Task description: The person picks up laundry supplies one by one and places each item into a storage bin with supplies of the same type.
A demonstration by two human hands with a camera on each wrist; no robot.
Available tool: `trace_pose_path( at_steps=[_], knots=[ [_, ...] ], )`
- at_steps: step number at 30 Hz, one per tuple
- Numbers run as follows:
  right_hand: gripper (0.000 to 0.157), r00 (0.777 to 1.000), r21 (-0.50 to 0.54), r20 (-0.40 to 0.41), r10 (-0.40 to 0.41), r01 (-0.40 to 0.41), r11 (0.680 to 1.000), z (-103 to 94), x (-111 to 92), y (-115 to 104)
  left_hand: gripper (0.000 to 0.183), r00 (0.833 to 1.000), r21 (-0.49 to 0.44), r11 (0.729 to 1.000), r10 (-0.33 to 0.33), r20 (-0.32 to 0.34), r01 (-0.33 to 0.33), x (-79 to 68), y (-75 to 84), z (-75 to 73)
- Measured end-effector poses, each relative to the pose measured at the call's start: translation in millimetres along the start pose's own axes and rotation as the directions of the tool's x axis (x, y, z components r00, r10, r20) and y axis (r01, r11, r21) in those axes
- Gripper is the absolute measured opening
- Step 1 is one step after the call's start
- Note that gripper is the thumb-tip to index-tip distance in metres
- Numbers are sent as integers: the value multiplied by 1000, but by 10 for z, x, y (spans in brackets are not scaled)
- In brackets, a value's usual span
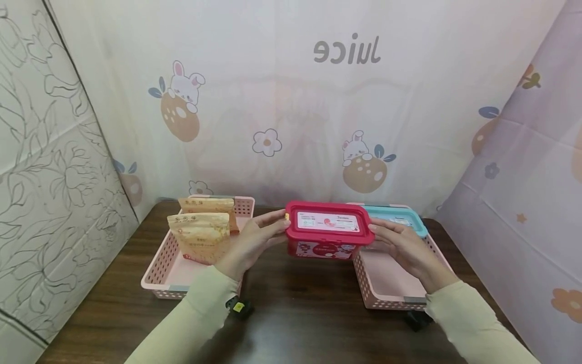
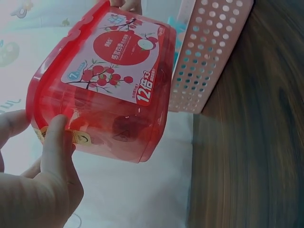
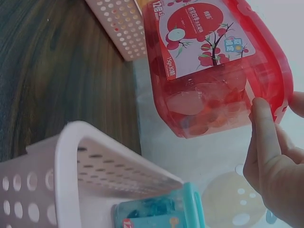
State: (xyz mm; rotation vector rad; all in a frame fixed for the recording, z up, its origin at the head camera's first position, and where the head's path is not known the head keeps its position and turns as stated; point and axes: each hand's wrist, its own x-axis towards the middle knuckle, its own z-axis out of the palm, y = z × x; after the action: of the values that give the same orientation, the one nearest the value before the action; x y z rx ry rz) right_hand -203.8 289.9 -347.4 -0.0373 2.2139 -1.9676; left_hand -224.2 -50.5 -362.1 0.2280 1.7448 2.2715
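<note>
A red plastic tub of laundry pods (image 1: 328, 227) with a snap lid is held level above the table, between the two baskets. At its left end my left hand (image 1: 254, 240) grips the lid's rim, thumb and fingers on either side of it. My right hand (image 1: 406, 247) grips the rim at the opposite end in the same way. The wrist views show a fruit-printed label on the tub's front and rounded pods through its clear red wall. Behind the right hand, a tub with a turquoise lid (image 1: 397, 217) sits in the right pink basket (image 1: 395, 301).
The left pink basket (image 1: 156, 268) holds two yellowish pouches (image 1: 200, 237) standing one behind the other. Both baskets rest on a dark wooden table (image 1: 291, 323). A printed curtain (image 1: 282, 101) hangs along the table's back edge, and patterned panels close off both sides.
</note>
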Motion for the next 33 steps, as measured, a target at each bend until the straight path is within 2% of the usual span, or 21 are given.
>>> trace_pose_path(
  at_steps=[8,14,17,21,27,33],
  knots=[
    [60,1000,-13,-12,-22,22,1000,-187,-100,-5,51,998,-15,1000,21,55,-20,47,-34,180],
    [28,999,38,-45,-19,21,999,-330,-201,-9,50,995,-36,999,39,92,-36,96,-96,319],
    [18,999,49,-54,-2,4,999,-413,-246,9,50,992,-53,998,51,115,-45,124,-126,407],
    [16,999,91,-52,0,5,996,-530,-299,34,48,990,-76,996,56,127,-46,162,-163,536],
    [24,998,151,-48,-35,42,988,-734,-375,77,47,992,-92,995,40,124,-28,221,-222,747],
    [27,996,196,-80,-43,58,979,-959,-453,131,46,992,-91,996,29,124,-18,264,-287,971]
  ],
)
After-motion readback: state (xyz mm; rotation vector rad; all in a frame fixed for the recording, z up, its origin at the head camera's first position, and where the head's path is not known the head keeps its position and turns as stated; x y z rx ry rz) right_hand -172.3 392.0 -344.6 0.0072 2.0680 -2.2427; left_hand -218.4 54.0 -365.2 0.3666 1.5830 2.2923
